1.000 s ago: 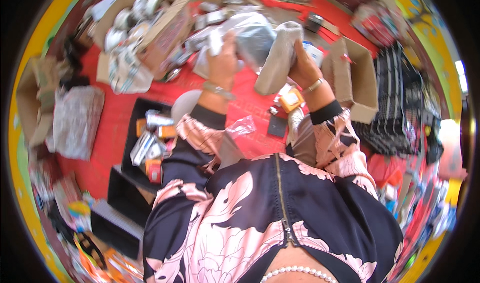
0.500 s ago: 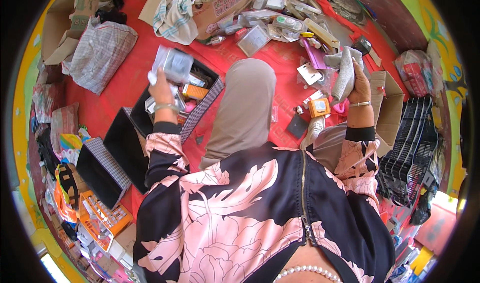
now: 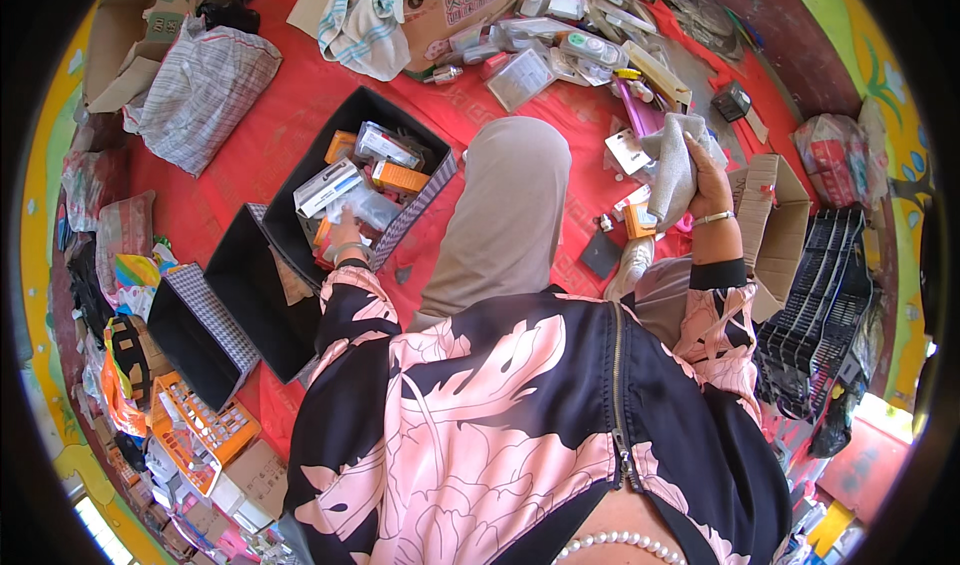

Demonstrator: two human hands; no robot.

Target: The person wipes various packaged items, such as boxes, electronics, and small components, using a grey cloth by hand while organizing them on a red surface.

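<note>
I have the right hand (image 3: 711, 185) with fingers curled around a folded grey cloth (image 3: 668, 180), right of the bent knee (image 3: 510, 205). It looks light, soft and hard to harm — I'd pinch it at a folded edge. The left hand (image 3: 345, 229) is down in the black bin (image 3: 305, 165), at a clear plastic package (image 3: 373, 208); I cannot tell how open its fingers are or whether they grip it. The package seems light, perhaps slick, best held by its sides. A white box (image 3: 327, 187) and orange box (image 3: 400, 177) crowd it; an open carton (image 3: 788, 225) sits beside the right wrist.
</note>
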